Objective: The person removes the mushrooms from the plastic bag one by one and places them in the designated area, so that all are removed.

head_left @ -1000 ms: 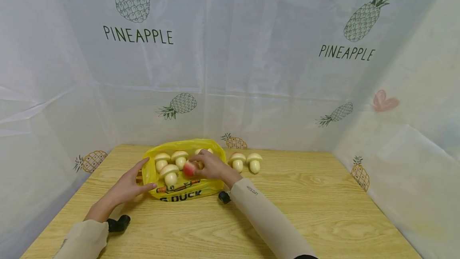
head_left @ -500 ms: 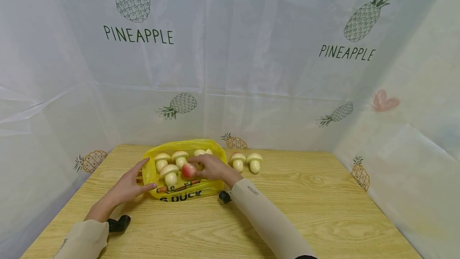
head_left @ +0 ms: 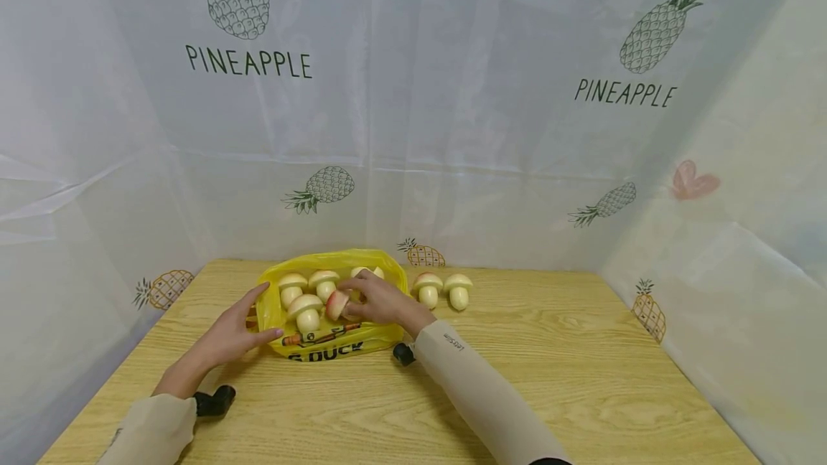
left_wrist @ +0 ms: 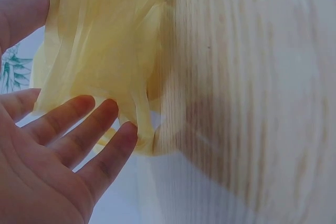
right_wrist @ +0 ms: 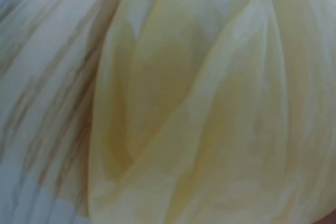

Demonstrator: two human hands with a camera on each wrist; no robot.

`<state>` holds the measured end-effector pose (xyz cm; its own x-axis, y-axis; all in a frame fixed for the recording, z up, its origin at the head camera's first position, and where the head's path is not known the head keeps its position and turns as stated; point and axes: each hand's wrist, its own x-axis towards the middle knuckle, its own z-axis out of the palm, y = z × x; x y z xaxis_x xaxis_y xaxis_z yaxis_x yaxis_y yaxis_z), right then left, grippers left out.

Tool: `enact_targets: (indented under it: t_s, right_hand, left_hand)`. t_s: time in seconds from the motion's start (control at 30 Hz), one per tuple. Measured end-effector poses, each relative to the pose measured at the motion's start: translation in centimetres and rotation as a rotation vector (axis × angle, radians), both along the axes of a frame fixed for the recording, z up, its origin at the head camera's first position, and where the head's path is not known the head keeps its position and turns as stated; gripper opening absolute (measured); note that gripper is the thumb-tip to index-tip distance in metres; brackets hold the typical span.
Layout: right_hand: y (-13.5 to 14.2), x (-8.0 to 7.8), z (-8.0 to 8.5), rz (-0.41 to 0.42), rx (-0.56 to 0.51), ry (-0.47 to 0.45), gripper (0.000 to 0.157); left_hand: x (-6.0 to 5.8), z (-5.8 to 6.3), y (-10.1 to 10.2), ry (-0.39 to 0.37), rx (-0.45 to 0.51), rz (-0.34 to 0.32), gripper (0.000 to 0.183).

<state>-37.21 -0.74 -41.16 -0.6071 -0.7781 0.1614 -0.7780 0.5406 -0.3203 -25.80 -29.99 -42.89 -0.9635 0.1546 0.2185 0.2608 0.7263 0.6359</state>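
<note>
A yellow plastic bag (head_left: 304,263) lies mouth-up on the table with several cream toy mushrooms (head_left: 305,312) inside. My right hand (head_left: 380,300) reaches over the bag and pinches a toy mushroom with a reddish cap (head_left: 335,304) near the front mushroom. Spread wide, my left hand (head_left: 227,334) touches the bag's left rim with thumb and index finger. In the left wrist view, the left hand's thumb and index tip pass behind the yellow film (left_wrist: 100,35), and its other fingers lie against the outside. Only the bag's folded side (right_wrist: 210,108) fills the right wrist view.
Two more toy mushrooms (head_left: 427,290) stand on the wooden table (head_left: 549,372) just right of the bag. A white curtain (head_left: 484,199) printed with pineapples hangs behind the table and along both sides.
My right hand stays over the bag while the reddish-capped mushroom in its fingers has turned, its cap now tilted to the left with more of the pale underside showing. The left hand stays put.
</note>
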Motion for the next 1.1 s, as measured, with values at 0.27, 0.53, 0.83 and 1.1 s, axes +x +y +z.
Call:
enact_targets:
  t_s: [0.27,0.53,0.83,1.1]
  right_hand:
    - [-0.05,0.34,0.27,0.028,0.043,-0.002,0.055]
    - [-0.12,0.44,0.30,0.083,0.058,0.022,0.048]
    - [-0.24,0.36,0.30,0.042,0.038,-0.030,0.056]
    - [-0.23,0.47,0.06,-0.020,0.021,-0.088,0.060]
  left_hand:
    - [0.13,0.26,0.10,-0.004,0.003,0.000,0.099]
    - [-0.02,0.21,0.07,-0.001,-0.003,0.000,0.098]
    - [0.02,0.34,0.07,-0.003,0.005,-0.001,0.099]
    - [0.23,0.35,0.23,-0.014,-0.005,0.009,0.098]
